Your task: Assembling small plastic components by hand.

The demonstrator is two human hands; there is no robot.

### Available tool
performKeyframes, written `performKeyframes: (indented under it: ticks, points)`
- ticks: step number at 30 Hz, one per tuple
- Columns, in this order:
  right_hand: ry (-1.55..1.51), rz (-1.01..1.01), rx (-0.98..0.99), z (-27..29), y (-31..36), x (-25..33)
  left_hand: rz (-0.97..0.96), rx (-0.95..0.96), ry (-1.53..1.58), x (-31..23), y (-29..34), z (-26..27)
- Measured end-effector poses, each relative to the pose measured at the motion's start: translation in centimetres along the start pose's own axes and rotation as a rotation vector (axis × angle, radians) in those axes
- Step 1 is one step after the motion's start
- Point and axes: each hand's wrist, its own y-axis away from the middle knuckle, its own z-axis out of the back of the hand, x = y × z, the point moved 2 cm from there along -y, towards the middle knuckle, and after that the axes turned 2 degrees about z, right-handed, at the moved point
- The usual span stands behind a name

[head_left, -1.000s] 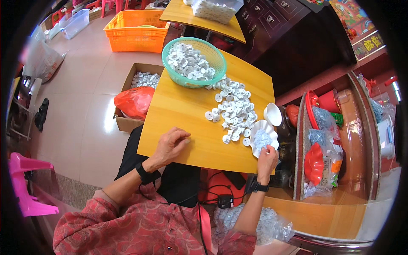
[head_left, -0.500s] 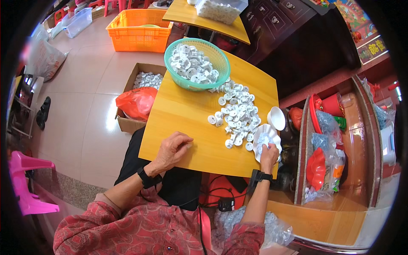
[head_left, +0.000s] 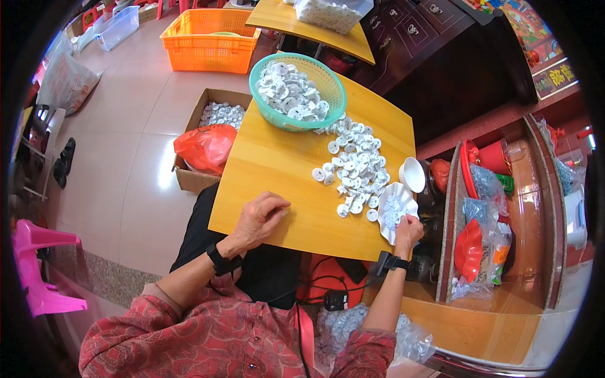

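Note:
My left hand [head_left: 259, 218] rests at the near left part of the yellow wooden table [head_left: 258, 167], fingers curled; its palm side is hidden. At the table's right edge, my right hand [head_left: 409, 232] has its fingertips pinched together over the rim of a white scalloped dish [head_left: 408, 197]. Whatever the pinch holds is too small or hidden to name. Pale bluish small pieces [head_left: 393, 208] lie in the dish. Left of it spreads a pile of white round plastic parts [head_left: 358, 165]. More such parts [head_left: 293, 94] fill a green mesh basket [head_left: 337, 104] at the table's far end.
A small white bowl [head_left: 412, 175] stands just beyond the dish. Left of the table, an open cardboard box [head_left: 195, 181] holds more white parts and a red plastic bag [head_left: 207, 149]. An orange crate [head_left: 208, 53] is farther off. Shelves with bagged goods [head_left: 485, 183] stand at the right.
My right hand has drawn back from inside the scalloped dish to its near right rim, uncovering more of the bluish pieces. My left hand has stayed nearly in place.

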Motion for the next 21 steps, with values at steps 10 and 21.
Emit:
performKeyframes:
  ticks: [10, 21]
  points:
    - [-0.329, -0.175, 0.039, 1.4, 1.9, 2.4, -0.025, 0.001, -0.012, 0.3, 0.3, 0.1]
    - [-0.658, -0.061, 0.452, -1.1, 13.3, 14.8, -0.049, 0.038, 0.031, 0.6, 0.6, -0.3]
